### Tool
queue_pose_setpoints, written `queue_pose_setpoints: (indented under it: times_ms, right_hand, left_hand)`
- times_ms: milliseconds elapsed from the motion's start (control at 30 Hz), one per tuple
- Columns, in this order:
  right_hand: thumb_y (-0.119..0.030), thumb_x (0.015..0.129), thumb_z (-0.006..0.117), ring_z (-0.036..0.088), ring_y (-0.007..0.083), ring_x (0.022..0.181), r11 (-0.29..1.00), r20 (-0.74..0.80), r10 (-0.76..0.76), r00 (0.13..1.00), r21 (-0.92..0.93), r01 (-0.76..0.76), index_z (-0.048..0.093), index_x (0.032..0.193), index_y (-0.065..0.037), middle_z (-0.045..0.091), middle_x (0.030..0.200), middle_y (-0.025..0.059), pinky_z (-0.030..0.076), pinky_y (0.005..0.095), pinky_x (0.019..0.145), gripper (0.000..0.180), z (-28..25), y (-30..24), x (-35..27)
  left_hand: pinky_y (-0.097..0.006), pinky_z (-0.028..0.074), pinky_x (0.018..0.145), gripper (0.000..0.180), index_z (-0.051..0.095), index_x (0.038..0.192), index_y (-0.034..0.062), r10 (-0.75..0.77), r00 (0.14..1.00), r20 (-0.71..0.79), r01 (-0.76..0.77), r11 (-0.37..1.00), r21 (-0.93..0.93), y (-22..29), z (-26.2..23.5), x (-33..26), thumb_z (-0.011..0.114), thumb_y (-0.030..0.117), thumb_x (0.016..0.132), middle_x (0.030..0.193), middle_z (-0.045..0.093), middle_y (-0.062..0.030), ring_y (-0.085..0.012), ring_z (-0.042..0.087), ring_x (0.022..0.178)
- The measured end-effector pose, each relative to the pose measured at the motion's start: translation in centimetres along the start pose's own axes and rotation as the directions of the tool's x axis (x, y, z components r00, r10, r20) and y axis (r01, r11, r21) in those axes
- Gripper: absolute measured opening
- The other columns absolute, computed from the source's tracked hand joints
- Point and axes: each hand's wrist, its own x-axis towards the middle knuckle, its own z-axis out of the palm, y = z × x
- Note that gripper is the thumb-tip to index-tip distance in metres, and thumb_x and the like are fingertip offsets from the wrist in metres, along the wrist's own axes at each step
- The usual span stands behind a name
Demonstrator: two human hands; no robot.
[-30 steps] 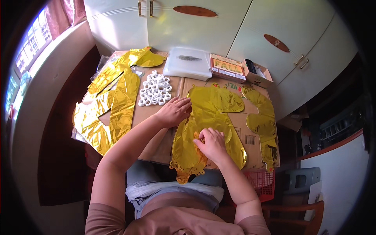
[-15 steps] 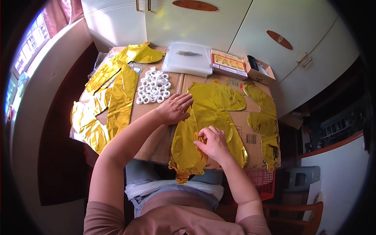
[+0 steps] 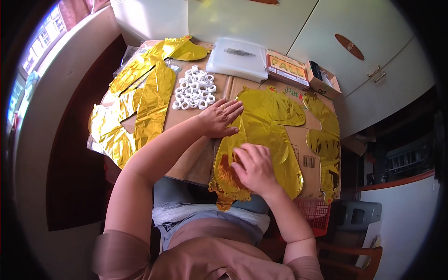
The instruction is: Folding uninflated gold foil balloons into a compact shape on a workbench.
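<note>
A flat, gold foil balloon (image 3: pixel 261 112) lies in front of me on cardboard, its scalloped lower end hanging past the near edge. My left hand (image 3: pixel 221 117) rests on its left edge with fingers stretched out, holding nothing. Over the balloon's lower middle is my right hand (image 3: pixel 254 168), palm down. Its fingers are loosely bent and the thumb stands apart; I see nothing held, though the fingertips are partly hidden. Beside the right hand the foil shows an orange-brown reflection.
More flat gold foil balloons lie to the left (image 3: pixel 151 100) and right (image 3: pixel 323 142). White ribbon rolls (image 3: pixel 193 88) cluster beyond my left hand. Behind stand a stack of clear plastic bags (image 3: pixel 238 58), a printed box (image 3: pixel 287 70) and an open carton (image 3: pixel 324 84). A red basket (image 3: pixel 315 217) is below right.
The whole view has shifted, so the table appears further right and higher. My right hand's fingers have loosened from a tighter curl on the foil. The left hand stays on the balloon's edge.
</note>
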Motion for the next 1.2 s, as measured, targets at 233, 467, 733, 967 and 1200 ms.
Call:
queue_pose_setpoints:
  times_ms: [233, 467, 733, 967, 1200]
  right_hand:
    - [-0.033, 0.084, 0.074, 0.034, 0.0424, 0.142, 0.987, 0.252, -0.154, 0.955, 0.077, 0.138, 0.045, 0.141, 0.005, 0.039, 0.15, 0.025, 0.024, 0.0555, 0.118, 0.074, 4.3, -3.3, -0.8]
    - [-0.036, 0.08, 0.076, 0.037, 0.0415, 0.141, 0.973, 0.275, -0.209, 0.938, 0.158, 0.17, 0.046, 0.14, 0.006, 0.039, 0.15, 0.0262, 0.027, 0.0533, 0.117, 0.079, 3.3, -6.0, -3.9]
    - [-0.033, 0.092, 0.065, 0.041, 0.0384, 0.138, 0.986, 0.035, -0.135, 0.99, 0.108, 0.131, 0.051, 0.138, 0.001, 0.046, 0.148, 0.0217, 0.031, 0.0526, 0.115, 0.059, 2.1, -2.5, -0.5]
    - [-0.031, 0.088, 0.069, 0.043, 0.0404, 0.135, 0.991, 0.157, -0.13, 0.979, -0.016, 0.135, 0.052, 0.136, -0.002, 0.048, 0.144, 0.0198, 0.03, 0.056, 0.113, 0.058, 4.5, -1.9, -0.9]
    - [-0.029, 0.081, 0.075, 0.045, 0.0389, 0.133, 0.986, 0.144, -0.165, 0.976, 0.026, 0.163, 0.055, 0.132, -0.002, 0.049, 0.143, 0.0192, 0.033, 0.0549, 0.112, 0.061, 4.4, -2.2, -0.3]
  left_hand:
    - [-0.046, 0.015, 0.124, 0.081, 0.029, 0.154, -0.0004, -0.007, 0.999, 0.037, 0.006, 1.0, 0.007, 0.1, -0.5, 0.1, 0.039, 0.058, 0.099, 0.16, 0.031, -0.0196, -0.0316, 0.025, 0.151]
    - [-0.046, 0.015, 0.123, 0.081, 0.029, 0.154, -0.001, -0.007, 1.0, 0.015, 0.007, 1.0, -0.01, 0.0, 0.1, 0.1, 0.04, 0.058, 0.099, 0.16, 0.031, -0.021, -0.0323, 0.026, 0.15]
    - [-0.044, 0.014, 0.124, 0.083, 0.029, 0.155, 0.0002, -0.025, 0.999, 0.022, 0.025, 0.999, 0.033, 0.1, -0.1, 0.0, 0.038, 0.061, 0.099, 0.161, 0.029, -0.0186, -0.029, 0.024, 0.152]
    - [-0.043, 0.013, 0.124, 0.084, 0.029, 0.155, 0.0009, -0.045, 0.997, 0.059, 0.044, 0.999, 0.015, 0.3, -0.3, 0.1, 0.038, 0.061, 0.098, 0.162, 0.028, -0.0168, -0.0266, 0.021, 0.153]
    - [-0.044, 0.013, 0.124, 0.084, 0.028, 0.155, 0.0008, -0.048, 0.997, 0.064, 0.046, 0.999, 0.028, 0.4, -0.3, 0.1, 0.037, 0.062, 0.098, 0.162, 0.028, -0.0166, -0.0265, 0.021, 0.153]
